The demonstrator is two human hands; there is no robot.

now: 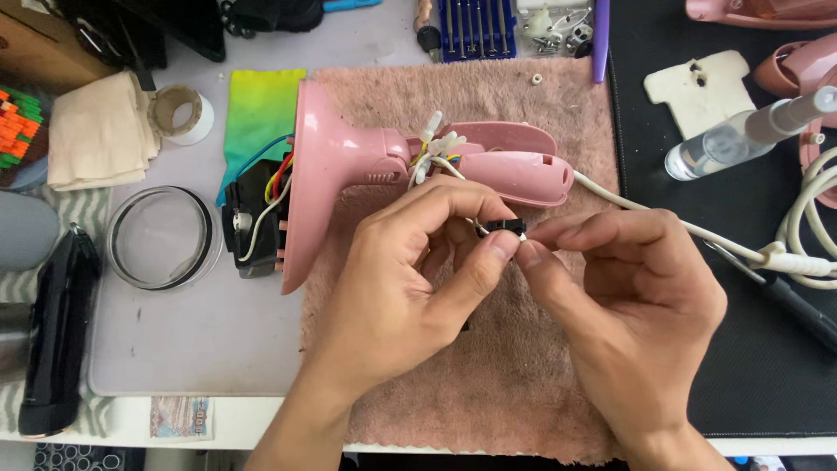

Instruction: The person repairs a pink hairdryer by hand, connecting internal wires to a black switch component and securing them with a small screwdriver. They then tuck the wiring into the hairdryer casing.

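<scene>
A pink hair dryer [349,161] lies opened on a pink fluffy cloth [488,384], its black motor block [253,227] and coloured wires exposed at the left end. Both hands meet just below the dryer's handle. My left hand [410,270] and my right hand [628,305] pinch a small black switch part [506,227] between thumbs and fingertips. Thin wires run from that part up into the handle, where white connectors [440,144] stick out. A white power cord [663,218] leaves the handle toward the right.
A clear round dish [161,237], a tape roll [180,113], a folded beige cloth [100,131] and a green-yellow cloth [261,109] lie to the left. A black tool [57,331] sits at the far left. A screwdriver set [475,30] is at the top, a spray bottle [741,131] on the black mat at right.
</scene>
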